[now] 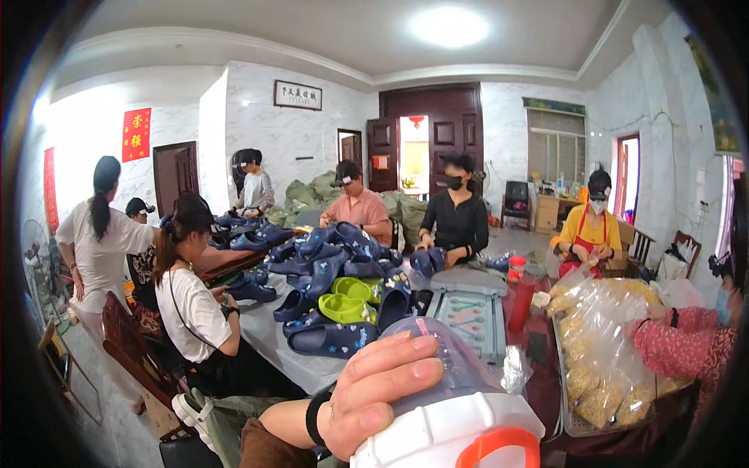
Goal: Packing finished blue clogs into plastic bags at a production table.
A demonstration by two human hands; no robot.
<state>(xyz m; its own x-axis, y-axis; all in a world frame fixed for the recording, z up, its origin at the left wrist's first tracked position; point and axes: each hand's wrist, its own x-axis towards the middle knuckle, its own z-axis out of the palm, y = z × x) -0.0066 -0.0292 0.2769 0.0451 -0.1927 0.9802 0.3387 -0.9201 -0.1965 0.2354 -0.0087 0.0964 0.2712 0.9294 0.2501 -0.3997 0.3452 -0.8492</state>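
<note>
My left hand (382, 394) comes in from the lower edge, a black band around its wrist. Its fingers are wrapped over the side of a large clear plastic bottle (456, 355) with a broad white cap and an orange-red loop. The bottle is tilted, cap end nearest me, close in front of the table. Just beyond it lies a heap of dark blue clogs (331, 339) with small coloured charms. A lime green pair of clogs (343, 308) sits among them. My right hand does not show.
Beside the heap is a grey case (468, 312) holding small tools. A red-lidded jar (516, 267) and a red bottle (523, 304) stand right of it. Further right, a tray (563, 366) holds clear bags of yellow pieces (605, 351). Several people sit or stand around the tables.
</note>
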